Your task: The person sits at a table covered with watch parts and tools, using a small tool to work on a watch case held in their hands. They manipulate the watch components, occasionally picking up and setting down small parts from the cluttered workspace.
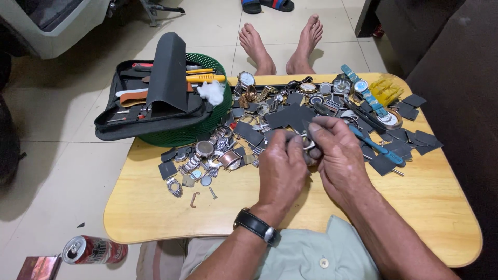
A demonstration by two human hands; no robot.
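I keep both hands, left hand and right hand, pinched shut on 1 small metal watch part, raised just above the worktop so the watch pile beyond my fingers stays undisturbed.

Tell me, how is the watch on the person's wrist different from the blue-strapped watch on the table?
The wrist watch has a black strap, while the blue watch has a light blue one. The wrist watch is wrapped round the left wrist, just below the left hand; the blue watch lies stretched out flat on the wooden table among loose parts. The blue watch's round face shows, but the wrist watch shows only strap and a metal part. Both are wristwatches.
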